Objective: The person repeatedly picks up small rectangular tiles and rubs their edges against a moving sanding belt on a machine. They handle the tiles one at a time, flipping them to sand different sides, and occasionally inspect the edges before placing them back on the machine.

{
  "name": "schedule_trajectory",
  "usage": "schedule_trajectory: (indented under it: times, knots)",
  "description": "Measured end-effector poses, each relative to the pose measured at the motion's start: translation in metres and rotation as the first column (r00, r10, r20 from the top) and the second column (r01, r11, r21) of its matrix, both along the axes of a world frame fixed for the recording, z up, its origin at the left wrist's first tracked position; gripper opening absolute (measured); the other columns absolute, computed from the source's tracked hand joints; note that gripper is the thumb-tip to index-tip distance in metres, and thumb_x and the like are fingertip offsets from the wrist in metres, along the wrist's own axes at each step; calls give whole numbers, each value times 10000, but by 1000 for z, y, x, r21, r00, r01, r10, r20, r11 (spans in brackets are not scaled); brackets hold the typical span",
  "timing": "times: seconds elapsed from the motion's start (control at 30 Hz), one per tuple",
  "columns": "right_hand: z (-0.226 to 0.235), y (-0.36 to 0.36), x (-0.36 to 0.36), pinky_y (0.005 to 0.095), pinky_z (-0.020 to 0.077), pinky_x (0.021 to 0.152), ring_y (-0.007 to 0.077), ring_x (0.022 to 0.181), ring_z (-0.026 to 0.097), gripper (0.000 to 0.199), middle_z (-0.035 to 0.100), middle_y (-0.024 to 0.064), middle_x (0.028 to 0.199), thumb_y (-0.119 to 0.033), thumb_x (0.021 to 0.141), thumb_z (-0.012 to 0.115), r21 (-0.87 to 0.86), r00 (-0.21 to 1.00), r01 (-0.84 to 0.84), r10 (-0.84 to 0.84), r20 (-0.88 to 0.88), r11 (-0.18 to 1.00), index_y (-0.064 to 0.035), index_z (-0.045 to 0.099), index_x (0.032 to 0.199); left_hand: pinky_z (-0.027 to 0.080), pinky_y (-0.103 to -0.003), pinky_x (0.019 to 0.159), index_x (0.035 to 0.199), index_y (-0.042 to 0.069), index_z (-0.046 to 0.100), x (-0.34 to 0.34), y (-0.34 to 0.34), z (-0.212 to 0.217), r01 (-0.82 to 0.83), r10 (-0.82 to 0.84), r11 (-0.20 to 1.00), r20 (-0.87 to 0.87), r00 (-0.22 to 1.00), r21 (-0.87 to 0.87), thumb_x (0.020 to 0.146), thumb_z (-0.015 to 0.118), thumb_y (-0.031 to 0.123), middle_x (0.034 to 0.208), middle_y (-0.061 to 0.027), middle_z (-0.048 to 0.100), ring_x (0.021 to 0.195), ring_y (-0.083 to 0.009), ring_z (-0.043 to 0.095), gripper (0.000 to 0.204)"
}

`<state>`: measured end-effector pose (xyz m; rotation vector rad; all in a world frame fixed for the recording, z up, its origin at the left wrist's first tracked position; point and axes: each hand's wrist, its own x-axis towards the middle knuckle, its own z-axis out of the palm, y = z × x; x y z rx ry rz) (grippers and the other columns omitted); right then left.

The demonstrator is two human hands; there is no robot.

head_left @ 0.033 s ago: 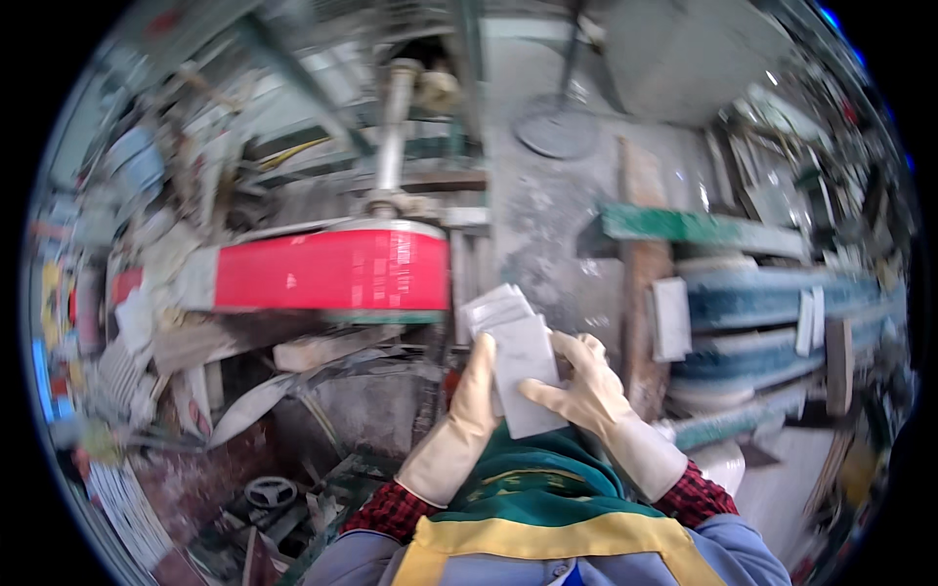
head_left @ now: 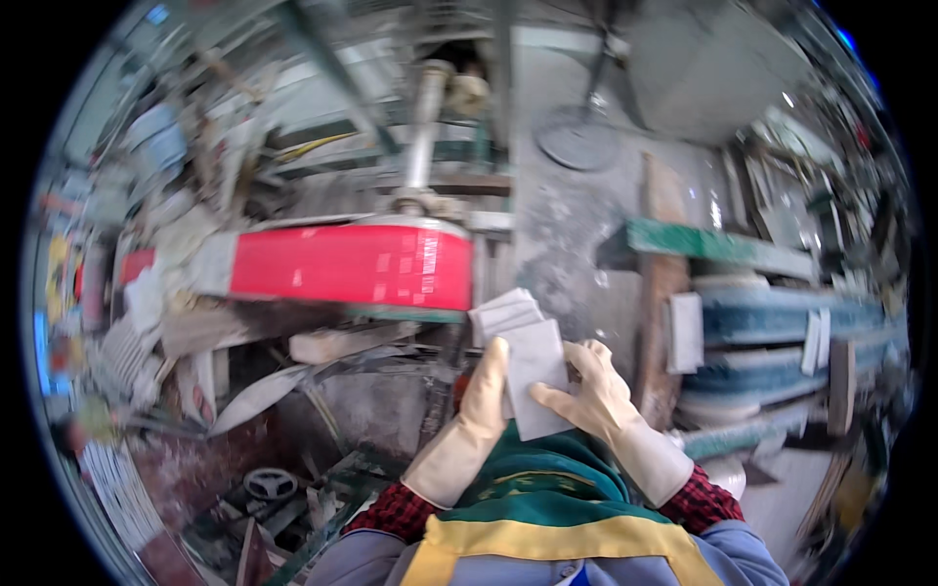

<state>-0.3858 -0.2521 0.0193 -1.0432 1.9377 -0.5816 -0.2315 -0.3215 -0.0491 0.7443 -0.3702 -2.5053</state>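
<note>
Both my hands wear cream rubber gloves and hold a few pale, flat rectangular tiles in front of my green apron [head_left: 542,459]. The front tile [head_left: 537,363] lies slanted over the others, and the rear tiles [head_left: 501,311] fan out at its upper left. My left hand [head_left: 477,396] is closed on the left side of the stack, thumb up along the edge. At the right side, my right hand [head_left: 598,389] grips the front tile, its thumb resting on the face; its other fingers are bent and partly hidden.
A wide red belt [head_left: 352,266] on a machine lies to the left, with a metal shaft [head_left: 426,127] behind it. Blue-grey curved pieces [head_left: 782,317] and a green-painted beam [head_left: 684,237] are at right. A handwheel [head_left: 270,483] sits low at left. A round plate [head_left: 578,139] stands on the floor.
The surroundings have shifted slightly rightward in view, as my head has turned a little. The tiles stay in both hands, with almost no change in grip.
</note>
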Motion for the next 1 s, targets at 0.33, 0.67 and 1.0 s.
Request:
schedule_trajectory:
  times: [0.33,0.67,1.0]
  knots:
    - [7,-148,177,285,517,754,156,847,637,347,694,113,949,-131,869,671,-164,867,30,56,495,986,73,614,1144,495,-430,1015,1443,-8,410,198,-77,-13,-527,562,815,110,820,-242,1013,430,543,1357,-189,548,1185,-305,589,700]
    - [-79,-396,369,405,546,913,285,1021,665,438,644,173,1161,57,844,524,-144,603,98,56,795,985,75,514,1281,419,-435,1088,1479,69,384,379,-73,-29,-907,944,321,168,284,-272,1022,387,581,1398,-112,527,1270,-271,519,687]
    - [-176,-490,451,359,512,755,259,927,651,471,664,173,1072,71,790,574,-423,816,227,65,574,877,26,512,1254,496,-445,963,1383,71,500,385,-41,-44,-943,892,325,306,332,75,1011,362,612,1227,-144,625,1097,-302,607,671]
